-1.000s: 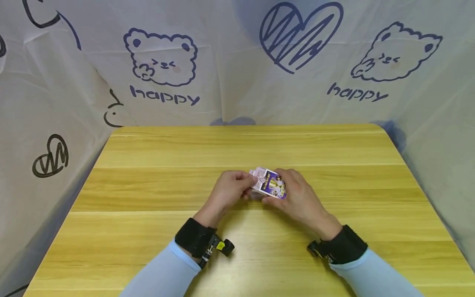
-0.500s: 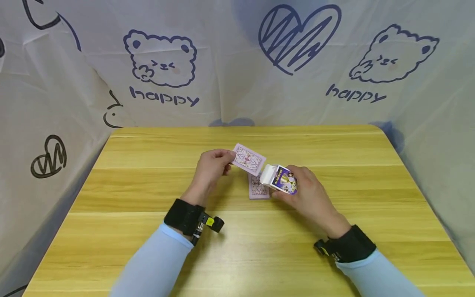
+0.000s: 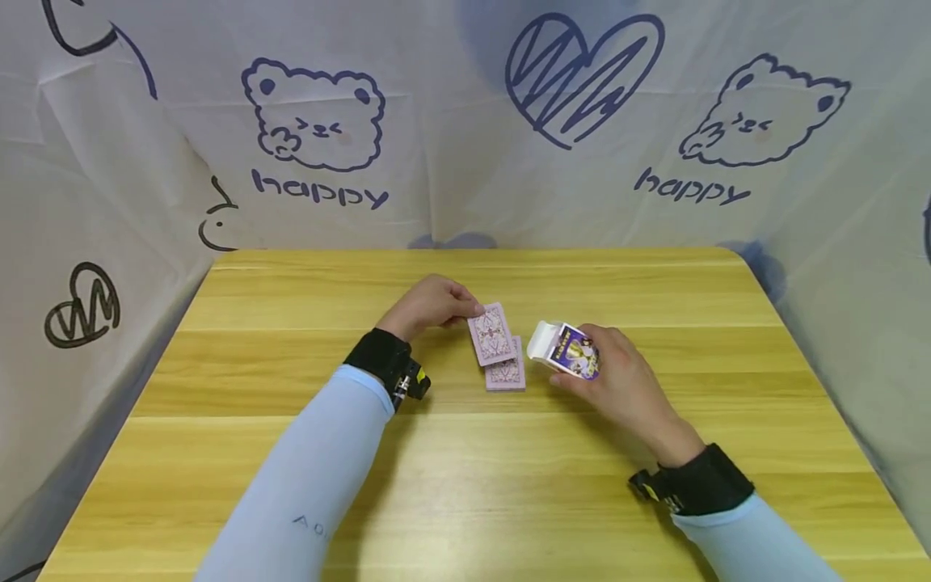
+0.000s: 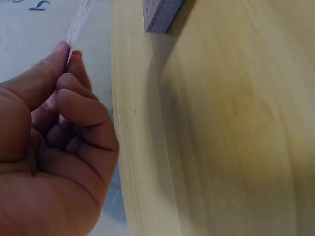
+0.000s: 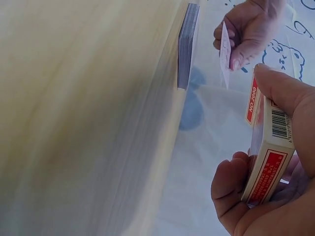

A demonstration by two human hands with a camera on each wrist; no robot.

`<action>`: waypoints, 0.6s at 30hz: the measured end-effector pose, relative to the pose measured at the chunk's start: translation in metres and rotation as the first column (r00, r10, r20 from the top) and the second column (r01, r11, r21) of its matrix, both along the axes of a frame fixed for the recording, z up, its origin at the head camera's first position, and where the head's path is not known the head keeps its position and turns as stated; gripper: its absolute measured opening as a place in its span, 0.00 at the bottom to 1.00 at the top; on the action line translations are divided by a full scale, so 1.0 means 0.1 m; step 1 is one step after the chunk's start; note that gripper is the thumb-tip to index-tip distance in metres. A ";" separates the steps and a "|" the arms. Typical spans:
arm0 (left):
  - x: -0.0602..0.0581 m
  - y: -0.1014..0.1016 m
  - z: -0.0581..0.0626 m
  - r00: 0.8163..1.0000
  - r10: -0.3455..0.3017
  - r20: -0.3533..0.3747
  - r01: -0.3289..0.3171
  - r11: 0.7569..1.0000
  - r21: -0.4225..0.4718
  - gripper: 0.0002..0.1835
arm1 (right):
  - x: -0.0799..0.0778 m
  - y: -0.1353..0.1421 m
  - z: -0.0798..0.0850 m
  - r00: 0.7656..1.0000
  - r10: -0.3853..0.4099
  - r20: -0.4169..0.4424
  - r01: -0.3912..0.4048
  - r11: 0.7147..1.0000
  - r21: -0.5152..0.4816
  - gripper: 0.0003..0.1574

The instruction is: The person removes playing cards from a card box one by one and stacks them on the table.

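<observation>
My left hand (image 3: 436, 303) pinches a playing card (image 3: 491, 333) at its upper left corner, patterned back upward. Whether it is a single card or a few together, I cannot tell. The card hangs over a deck of cards (image 3: 507, 377) on the table, hiding the deck's upper part; in the right wrist view the deck (image 5: 187, 46) shows as a thick stack, apart from the raised card. My right hand (image 3: 618, 380) grips a purple and white card box (image 3: 575, 352) to the right of the deck. The box's white flap (image 3: 541, 339) stands open toward the left.
The wooden table (image 3: 465, 485) spreads around the hands. Behind it hangs a pale cloth (image 3: 451, 121) with drawn bears and a heart. Black camera straps (image 3: 709, 481) sit on both wrists.
The deck now lies on the table, uncovered as the box moved right. My left hand drew the card away up and left, then brought it back over the deck, turned more upright.
</observation>
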State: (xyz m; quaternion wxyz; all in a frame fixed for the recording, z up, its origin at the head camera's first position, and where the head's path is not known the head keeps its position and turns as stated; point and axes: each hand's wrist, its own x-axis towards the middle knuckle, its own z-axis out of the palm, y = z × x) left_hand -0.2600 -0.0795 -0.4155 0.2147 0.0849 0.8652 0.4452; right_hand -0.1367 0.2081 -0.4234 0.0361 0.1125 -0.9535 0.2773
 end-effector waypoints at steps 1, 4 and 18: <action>-0.01 0.03 0.00 1.000 -0.026 -0.005 0.026 1.000 -0.013 0.09 | 0.00 0.00 0.00 1.000 -0.003 0.002 0.003 1.000 0.003 0.54; -0.02 0.12 0.00 0.997 -0.080 -0.009 0.079 0.996 -0.033 0.09 | 0.00 0.00 -0.01 1.000 -0.005 0.006 0.005 1.000 0.000 0.53; -0.04 0.28 -0.08 0.988 -0.144 0.056 0.147 0.988 -0.056 0.07 | 0.02 0.01 -0.01 1.000 0.028 0.010 -0.028 1.000 -0.008 0.51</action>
